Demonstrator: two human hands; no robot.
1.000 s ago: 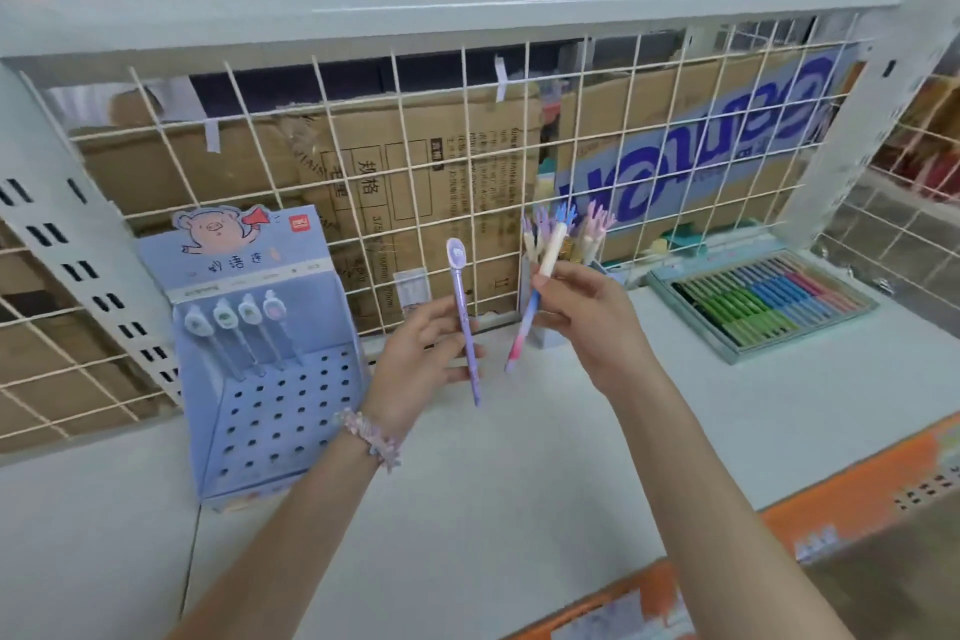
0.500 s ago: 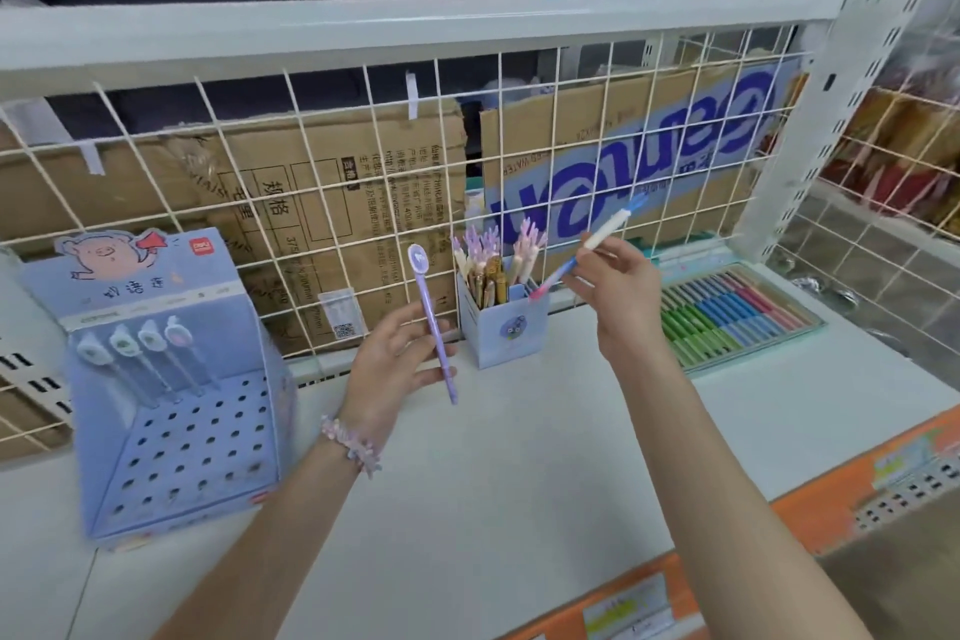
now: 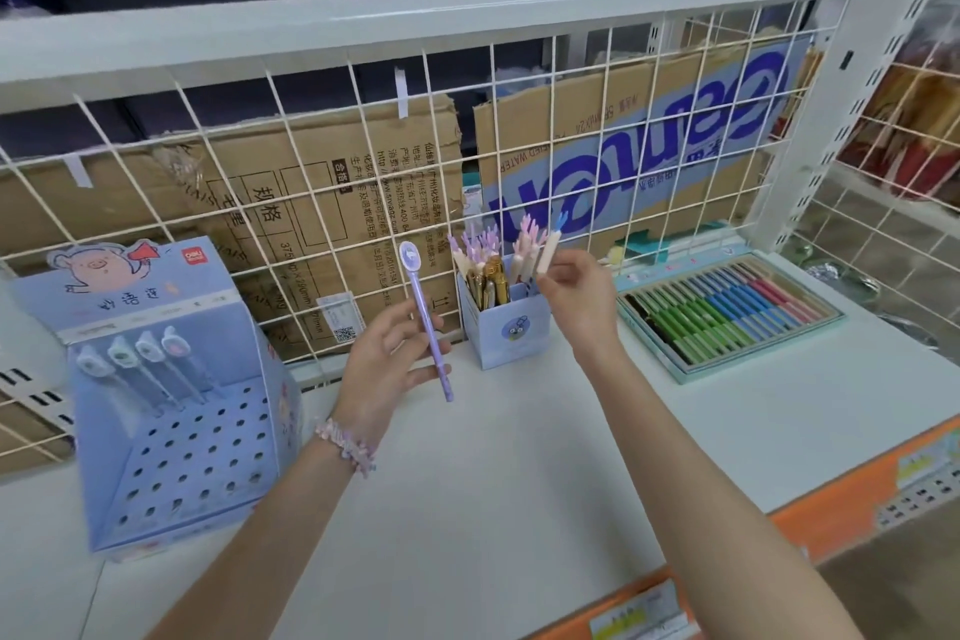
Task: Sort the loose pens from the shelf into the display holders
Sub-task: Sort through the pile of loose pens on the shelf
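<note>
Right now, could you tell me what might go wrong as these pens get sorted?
1. The right hand lowers a cream pen into an already crowded pen cup; it may snag on others.
2. The cup looks light and could tip.
3. The left hand holds the purple pen loosely; it might slip.

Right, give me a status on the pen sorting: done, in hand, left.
Done: the small blue pen cup already stands full of pens, and four sit in the pig display holder. In hand: the right hand pinches a cream pen at the cup; the left hand holds a purple pen. Left: placing both; most of the pig holder's holes stand empty.
</note>
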